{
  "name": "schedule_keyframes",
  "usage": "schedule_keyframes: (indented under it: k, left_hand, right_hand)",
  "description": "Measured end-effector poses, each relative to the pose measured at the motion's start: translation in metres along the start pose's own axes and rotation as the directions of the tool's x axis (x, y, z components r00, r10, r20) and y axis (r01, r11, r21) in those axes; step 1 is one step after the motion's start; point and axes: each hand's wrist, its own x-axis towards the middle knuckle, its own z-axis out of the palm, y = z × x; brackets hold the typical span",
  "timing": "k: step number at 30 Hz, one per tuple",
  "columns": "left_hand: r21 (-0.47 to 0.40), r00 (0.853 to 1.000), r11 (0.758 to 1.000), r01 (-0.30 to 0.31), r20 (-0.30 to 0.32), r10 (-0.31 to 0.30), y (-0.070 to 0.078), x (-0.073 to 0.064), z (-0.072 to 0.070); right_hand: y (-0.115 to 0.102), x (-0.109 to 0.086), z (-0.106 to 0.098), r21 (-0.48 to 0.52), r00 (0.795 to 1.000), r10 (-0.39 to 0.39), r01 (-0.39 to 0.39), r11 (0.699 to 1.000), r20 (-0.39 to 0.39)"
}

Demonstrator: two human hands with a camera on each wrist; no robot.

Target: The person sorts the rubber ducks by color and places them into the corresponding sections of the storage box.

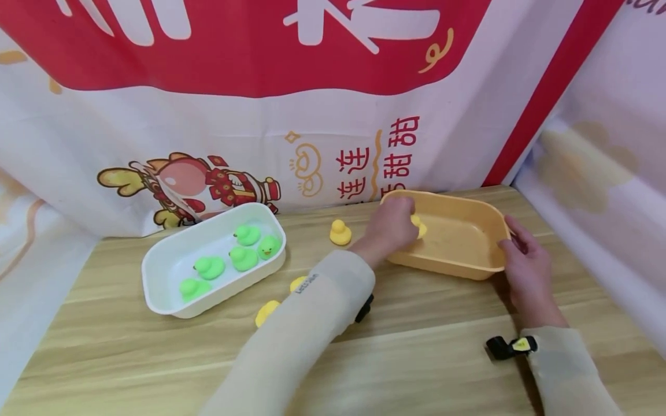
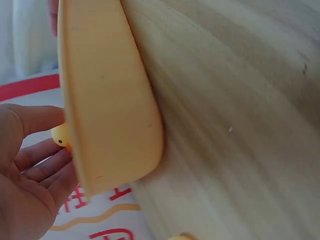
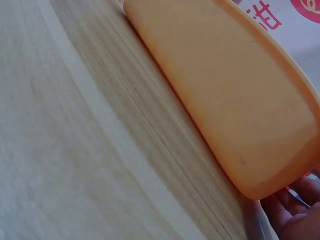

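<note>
My left hand (image 1: 391, 230) reaches over the left end of an orange plastic basin (image 1: 450, 267) and pinches a yellow toy duck (image 1: 419, 226) between thumb and fingers. In the left wrist view, the duck's head (image 2: 60, 135) shows beside the basin's rim; the rest is hidden. At the basin's other end, my right hand (image 1: 528, 268) grips the wall and rim. The right wrist view has that hand's fingers (image 3: 285, 206) against the basin's end. Outside the basin, one yellow duck (image 1: 340, 233) sits left of my left hand. Two more, one (image 1: 267, 314) and another (image 1: 298, 283), are partly behind my left sleeve.
A white basin (image 1: 156, 306) with several green toy ducks (image 1: 210, 267) stands at the left of the wooden table (image 1: 416, 346). Behind the table hangs a red and white printed cloth (image 1: 312, 115); another white cloth (image 1: 598, 231) borders the right side.
</note>
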Motion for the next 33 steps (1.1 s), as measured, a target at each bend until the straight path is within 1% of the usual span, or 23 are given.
schedule_keyframes:
  k: [2,4,7,11,16,19,23,25,27,29,30,31,32,33]
  left_hand:
    - [-0.051,0.999,0.998,0.045,0.010,-0.044,-0.004,0.004,0.005]
    - [-0.083,0.997,0.994,0.073,0.020,-0.072,-0.006,0.008,0.009]
    - [-0.111,0.996,0.990,0.087,0.027,-0.085,-0.009,0.013,0.014]
    - [-0.114,0.997,0.991,0.076,0.021,-0.074,-0.011,0.018,0.019]
    - [-0.053,0.997,0.996,0.072,0.001,-0.072,-0.012,0.022,0.025]
    - [0.033,0.999,0.998,0.048,0.007,-0.048,-0.011,0.023,0.029]
    - [0.125,1.000,0.992,0.013,0.024,-0.016,-0.010,0.023,0.032]
    - [0.137,1.000,0.990,0.012,0.025,-0.015,-0.009,0.022,0.032]
    - [0.130,1.000,0.991,0.016,0.022,-0.019,-0.010,0.022,0.032]
    - [0.078,1.000,0.997,0.017,0.004,-0.017,-0.011,0.021,0.032]
    - [0.031,1.000,0.999,0.014,-0.011,-0.013,-0.013,0.021,0.031]
    - [-0.038,0.999,0.999,0.006,-0.032,-0.008,-0.015,0.020,0.030]
    - [-0.119,0.998,0.993,-0.002,-0.057,-0.005,-0.019,0.020,0.028]
    - [-0.209,0.996,0.978,-0.019,-0.089,0.001,-0.022,0.019,0.026]
  right_hand:
    - [0.001,0.000,0.000,0.001,1.000,0.004,-0.004,1.000,0.004]
    - [0.001,-0.001,-0.001,-0.003,1.000,0.003,-0.003,1.000,0.006]
    - [0.002,-0.001,-0.003,0.003,1.000,0.006,-0.006,1.000,0.002]
    - [0.003,-0.002,-0.001,0.011,1.000,0.005,-0.005,1.000,-0.010]
    - [0.003,0.001,0.001,-0.002,1.000,0.005,-0.005,1.000,-0.019]
    - [0.002,0.002,0.001,0.000,1.000,0.007,-0.007,1.000,-0.023]
    - [0.002,0.002,0.002,0.021,1.000,0.013,-0.013,1.000,-0.026]
    - [0.001,0.002,0.002,0.019,1.000,0.016,-0.016,1.000,-0.026]
    - [0.001,0.002,0.002,0.010,0.999,0.022,-0.022,1.000,-0.025]
    - [0.002,0.002,0.002,0.004,0.999,0.026,-0.025,1.000,-0.025]
    - [0.002,0.002,0.001,0.004,0.999,0.024,-0.024,1.000,-0.028]
    - [0.002,0.002,0.002,0.007,0.999,0.024,-0.024,1.000,-0.025]
    - [0.003,0.002,0.002,0.010,1.000,0.021,-0.021,1.000,-0.023]
    - [0.003,0.002,0.002,0.014,1.000,0.020,-0.020,1.000,-0.020]
